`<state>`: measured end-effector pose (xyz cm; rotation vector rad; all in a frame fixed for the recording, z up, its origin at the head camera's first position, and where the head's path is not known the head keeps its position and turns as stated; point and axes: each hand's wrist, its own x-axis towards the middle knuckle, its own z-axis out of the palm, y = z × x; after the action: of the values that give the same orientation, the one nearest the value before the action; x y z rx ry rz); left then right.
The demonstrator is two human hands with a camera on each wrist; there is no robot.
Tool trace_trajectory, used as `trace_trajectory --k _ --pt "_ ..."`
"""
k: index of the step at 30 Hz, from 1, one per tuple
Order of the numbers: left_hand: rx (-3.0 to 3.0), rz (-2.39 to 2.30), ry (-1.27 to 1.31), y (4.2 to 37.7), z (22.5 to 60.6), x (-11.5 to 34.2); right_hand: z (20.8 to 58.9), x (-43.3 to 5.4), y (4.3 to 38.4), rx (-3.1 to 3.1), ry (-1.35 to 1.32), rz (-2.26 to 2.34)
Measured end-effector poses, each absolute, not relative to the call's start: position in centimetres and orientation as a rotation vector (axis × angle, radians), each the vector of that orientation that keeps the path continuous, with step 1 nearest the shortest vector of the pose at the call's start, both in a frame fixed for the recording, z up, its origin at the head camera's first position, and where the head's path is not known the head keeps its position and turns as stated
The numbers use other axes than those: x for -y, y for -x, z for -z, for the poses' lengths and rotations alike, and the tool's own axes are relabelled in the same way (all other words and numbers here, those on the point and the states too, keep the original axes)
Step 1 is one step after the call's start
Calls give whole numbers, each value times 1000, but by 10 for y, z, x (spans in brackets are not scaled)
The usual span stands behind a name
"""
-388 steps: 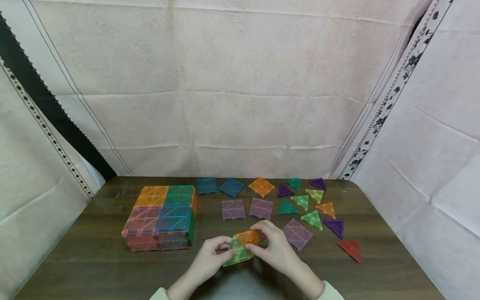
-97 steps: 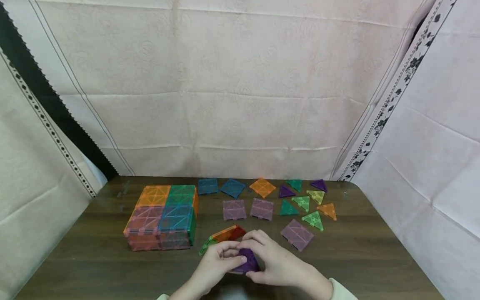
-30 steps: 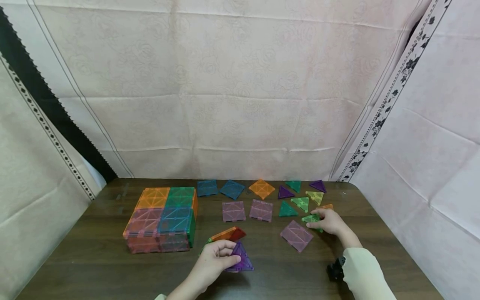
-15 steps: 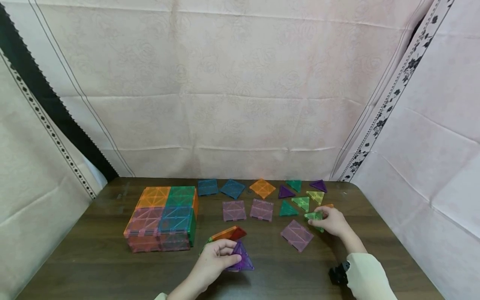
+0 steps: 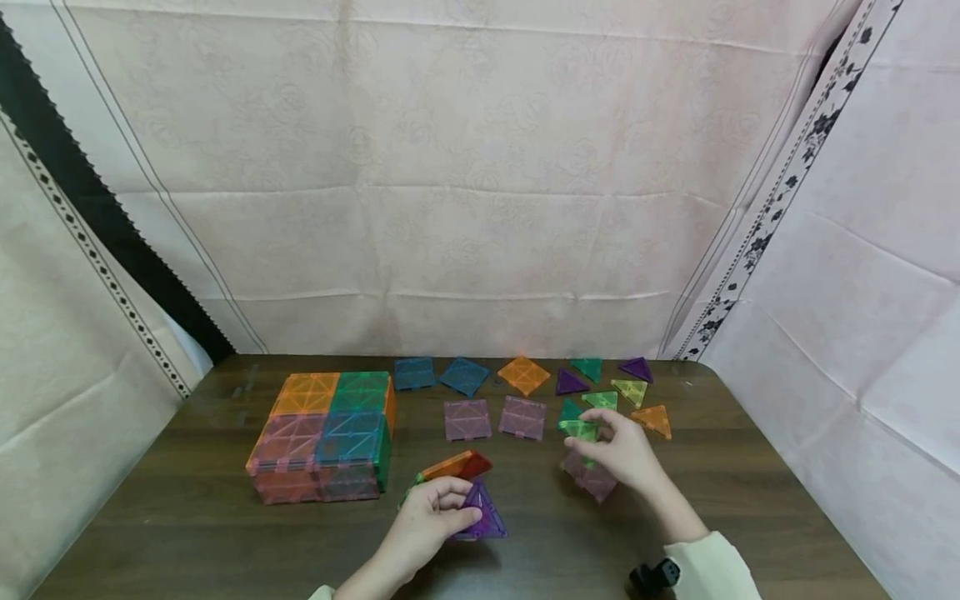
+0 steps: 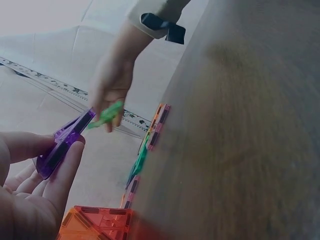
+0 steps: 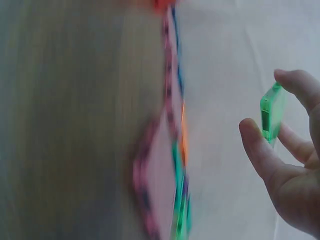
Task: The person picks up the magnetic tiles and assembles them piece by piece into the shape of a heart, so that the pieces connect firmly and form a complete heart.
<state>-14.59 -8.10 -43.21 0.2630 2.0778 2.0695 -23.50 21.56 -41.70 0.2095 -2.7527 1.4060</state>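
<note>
My left hand pinches purple triangular magnetic tiles between thumb and fingers, low over the table. In the left wrist view they look like two purple tiles meeting at an angle. My right hand pinches a light green triangular magnetic tile by its edges, raised off the table. Just beyond the left hand stands a joined piece of orange, red and green tiles, partly hidden by that hand. Below the right hand lies a pink square tile, partly covered.
A box of joined square tiles stands at the left. Flat blue tiles, an orange square and two pink squares lie toward the back. Several small triangles, including an orange one, lie at the right. Cloth hangs behind.
My right hand has picked the light green triangle up from the right-hand group and carried it leftward over the pink square. My left hand stays put with the purple tiles.
</note>
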Motion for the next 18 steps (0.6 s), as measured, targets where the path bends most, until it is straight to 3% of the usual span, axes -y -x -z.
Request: trace_trajectory --k 9,18 --pt "-2044 -2113 -294 145 432 81 411 -154 197 2685 -517 -1578" --pt "-2050 -2108 -321 145 432 81 417 -130 178 2644 -710 -1599"
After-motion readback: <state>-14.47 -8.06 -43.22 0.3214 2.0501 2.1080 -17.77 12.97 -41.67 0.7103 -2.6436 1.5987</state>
